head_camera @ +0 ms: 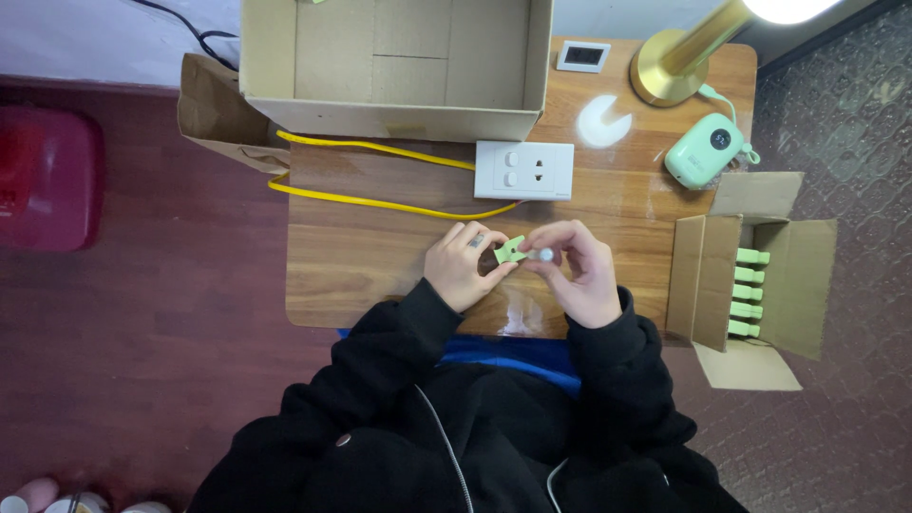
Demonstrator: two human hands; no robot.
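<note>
A white socket plate [523, 170] lies on the table [361, 256] just beyond the hands. An empty cardboard box [394, 66] stands farther off, a brass lamp [676, 59] to their right.

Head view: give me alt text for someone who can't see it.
Over a wooden table, the left hand and right hand together hold a small green plug-like piece. A white socket strip lies just beyond; a small box of green pieces stands right.
</note>
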